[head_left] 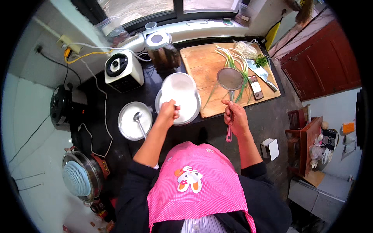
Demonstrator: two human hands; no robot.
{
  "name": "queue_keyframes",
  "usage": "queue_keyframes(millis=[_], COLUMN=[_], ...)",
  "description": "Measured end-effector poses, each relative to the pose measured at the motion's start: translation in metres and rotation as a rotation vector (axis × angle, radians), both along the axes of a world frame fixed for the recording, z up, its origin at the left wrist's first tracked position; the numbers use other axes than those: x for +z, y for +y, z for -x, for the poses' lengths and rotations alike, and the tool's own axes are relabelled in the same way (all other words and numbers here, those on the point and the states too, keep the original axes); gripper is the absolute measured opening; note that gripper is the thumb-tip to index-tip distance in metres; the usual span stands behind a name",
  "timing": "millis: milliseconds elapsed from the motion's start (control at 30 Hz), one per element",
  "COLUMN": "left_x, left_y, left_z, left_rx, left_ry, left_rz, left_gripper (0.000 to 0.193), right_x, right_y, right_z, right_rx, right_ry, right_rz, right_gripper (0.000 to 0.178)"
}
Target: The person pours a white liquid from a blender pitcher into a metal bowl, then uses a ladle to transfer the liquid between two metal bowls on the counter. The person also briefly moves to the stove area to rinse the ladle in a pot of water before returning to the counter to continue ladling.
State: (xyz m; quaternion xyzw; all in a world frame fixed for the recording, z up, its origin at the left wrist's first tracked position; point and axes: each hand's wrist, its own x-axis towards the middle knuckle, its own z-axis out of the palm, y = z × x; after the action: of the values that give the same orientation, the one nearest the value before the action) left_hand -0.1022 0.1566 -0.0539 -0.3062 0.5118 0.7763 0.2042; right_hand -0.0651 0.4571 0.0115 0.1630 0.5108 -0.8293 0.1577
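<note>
The hands are apart. The left hand (168, 112) is closed at the near side of a white container (178, 83) above a basin (199, 104) on the dark desk (130, 96). The right hand (236, 115) grips a fine-mesh strainer (230, 79) by its handle, the mesh over the wooden cutting board (199, 64). A metal spoon (137, 116) rests in another bowl (119, 126).

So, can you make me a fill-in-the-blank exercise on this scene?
The right hand grips the strainer by its ____.
Left of the left hand, a bowl holds a metal ____.
The checked apron is coloured ____.
The knife lies on a wooden ____.

Missing words: handle; spoon; pink; cutting board
</note>
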Motion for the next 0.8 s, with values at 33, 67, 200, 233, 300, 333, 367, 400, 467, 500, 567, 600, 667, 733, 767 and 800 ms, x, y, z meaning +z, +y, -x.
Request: queue_keyframes(millis=[33, 67, 200, 233, 300, 333, 367, 400, 467, 500, 567, 600, 667, 733, 767, 800], left_x=[-0.005, -0.011, -0.045, -0.053, -0.055, -0.056, -0.064, -0.071, -0.076, -0.074, -0.061, -0.042, -0.015, 0.001, 0.011, 0.008], left_y=[0.028, 0.054, 0.123, 0.133, 0.149, 0.155, 0.157, 0.158, 0.16, 0.162, 0.157, 0.153, 0.136, 0.094, 0.071, 0.043], left_z=[0.017, 0.032, 0.076, 0.083, 0.093, 0.097, 0.099, 0.099, 0.096, 0.092, 0.079, 0.071, 0.041, -0.004, -0.025, -0.051], left_rx=[-0.045, -0.092, -0.266, -0.281, -0.333, -0.354, -0.311, -0.264, -0.174, -0.13, -0.149, -0.173, -0.182, -0.166, -0.083, 0.054], left_ry=[-0.035, -0.055, -0.123, -0.14, -0.163, -0.174, -0.183, -0.192, -0.176, -0.152, -0.109, -0.136, -0.081, 0.089, 0.08, 0.08], left_rz=[-0.02, 0.007, 0.019, 0.013, 0.075, 0.105, 0.116, 0.126, 0.102, 0.068, 0.044, 0.028, 0.022, 0.048, 0.203, 0.316], left_gripper=[0.014, 0.017, 0.021, 0.022, 0.022, 0.022, 0.023, 0.024, 0.027, 0.029, 0.035, 0.032, 0.031, 0.033, 0.031, 0.027], right_x=[-0.003, -0.006, -0.054, -0.06, -0.071, -0.075, -0.075, -0.076, -0.083, -0.091, -0.099, -0.1, -0.097, -0.079, -0.068, -0.06], right_y=[0.009, 0.018, 0.051, 0.057, 0.066, 0.072, 0.072, 0.07, 0.067, 0.067, 0.062, 0.061, 0.056, 0.047, 0.041, 0.032], right_z=[0.005, 0.009, 0.038, 0.045, 0.057, 0.061, 0.065, 0.07, 0.08, 0.085, 0.091, 0.091, 0.086, 0.079, 0.076, 0.075], right_rx=[-0.014, -0.034, -0.043, -0.03, -0.006, 0.024, 0.035, 0.048, 0.075, 0.089, 0.141, 0.171, 0.26, 0.302, 0.32, 0.326], right_ry=[0.019, 0.036, 0.471, 0.464, 0.449, 0.39, 0.402, 0.415, 0.448, 0.467, 0.425, 0.355, 0.195, -0.001, -0.102, -0.105], right_rz=[-0.087, -0.181, -0.826, -0.828, -0.83, -0.813, -0.819, -0.824, -0.85, -0.871, -0.811, -0.74, -0.471, -0.155, 0.0, 0.047], right_gripper=[0.036, 0.036, 0.029, 0.029, 0.028, 0.026, 0.026, 0.026, 0.026, 0.026, 0.027, 0.027, 0.029, 0.029, 0.03, 0.03])
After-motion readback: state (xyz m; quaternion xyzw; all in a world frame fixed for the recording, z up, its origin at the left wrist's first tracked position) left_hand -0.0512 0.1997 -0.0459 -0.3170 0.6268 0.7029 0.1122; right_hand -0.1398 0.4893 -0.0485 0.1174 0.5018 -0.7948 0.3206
